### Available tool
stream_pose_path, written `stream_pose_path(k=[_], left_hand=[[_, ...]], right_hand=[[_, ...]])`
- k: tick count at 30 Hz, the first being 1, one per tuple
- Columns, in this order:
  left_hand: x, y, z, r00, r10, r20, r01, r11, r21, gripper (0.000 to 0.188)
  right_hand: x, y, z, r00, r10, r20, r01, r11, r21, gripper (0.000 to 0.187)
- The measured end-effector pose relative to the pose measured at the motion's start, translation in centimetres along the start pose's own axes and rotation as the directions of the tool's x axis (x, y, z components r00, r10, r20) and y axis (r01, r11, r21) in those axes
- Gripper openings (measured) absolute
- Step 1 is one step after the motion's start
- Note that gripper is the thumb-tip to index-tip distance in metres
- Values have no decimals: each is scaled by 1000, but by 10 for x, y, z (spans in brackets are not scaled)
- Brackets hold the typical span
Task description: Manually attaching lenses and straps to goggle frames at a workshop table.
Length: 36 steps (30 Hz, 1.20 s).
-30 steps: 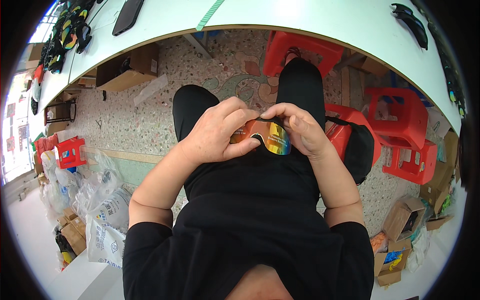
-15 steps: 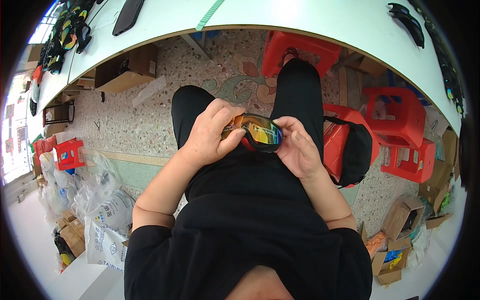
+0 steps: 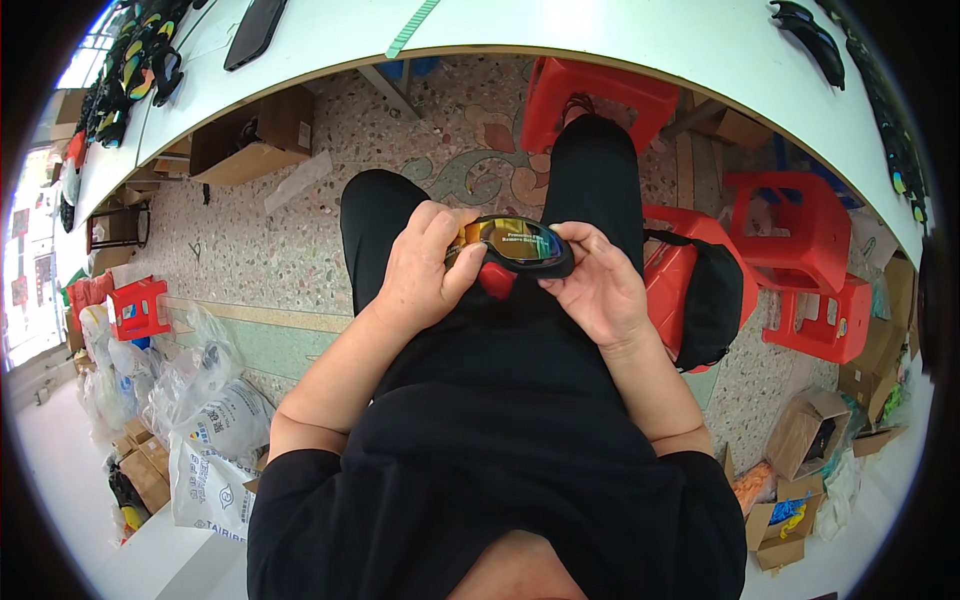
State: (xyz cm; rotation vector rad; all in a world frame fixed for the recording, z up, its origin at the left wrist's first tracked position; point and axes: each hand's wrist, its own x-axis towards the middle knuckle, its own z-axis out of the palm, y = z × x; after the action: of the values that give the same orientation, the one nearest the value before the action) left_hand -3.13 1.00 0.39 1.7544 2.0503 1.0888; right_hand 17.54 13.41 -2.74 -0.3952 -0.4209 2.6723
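Observation:
Above my lap I hold a pair of goggles point(image 3: 519, 243) with a black frame and mirrored orange, green and blue lenses. Printed film or lettering shows on the lens. My left hand point(image 3: 425, 259) grips the left end, thumb on the near side and fingers over the top, hiding much of that lens. At the right end my right hand point(image 3: 603, 285) pinches the rim between thumb and fingertips, its palm turned up. Just below the nose part a small red patch point(image 3: 495, 280) shows; I cannot make out what it belongs to.
Ahead curves the white table point(image 3: 560, 30), carrying a dark phone point(image 3: 256, 33), a green strip point(image 3: 412, 28), dark goggles point(image 3: 810, 42) and a goggle pile point(image 3: 140, 75). Red stools point(image 3: 790, 225) stand at right, near a black bag point(image 3: 712, 300). Cardboard boxes point(image 3: 255, 140) and plastic bags point(image 3: 215, 430) lie around.
The goggles have tilted slightly, so the lens reflection differs and the red patch below shows more. My right hand has shifted a little to the right with the goggles' end.

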Motion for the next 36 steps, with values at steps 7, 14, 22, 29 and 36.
stream_pose_path(k=[7,14,22,29,36], left_hand=[[-2,5,19,989,28,-148,-1,984,178,43],[0,6,32,978,55,-201,-8,974,226,44],[5,20,36,974,-37,-222,96,960,264,43],[8,20,34,971,-60,-231,125,953,277,42],[9,25,30,977,-66,-205,112,968,223,44]], right_hand=[[0,12,18,982,-149,-113,122,969,-217,47],[-1,20,19,961,-252,-115,211,934,-287,54],[-3,35,30,929,-369,24,347,848,-400,78],[-9,47,32,934,-326,149,354,774,-525,87],[-2,36,9,931,-336,-143,301,928,-220,28]])
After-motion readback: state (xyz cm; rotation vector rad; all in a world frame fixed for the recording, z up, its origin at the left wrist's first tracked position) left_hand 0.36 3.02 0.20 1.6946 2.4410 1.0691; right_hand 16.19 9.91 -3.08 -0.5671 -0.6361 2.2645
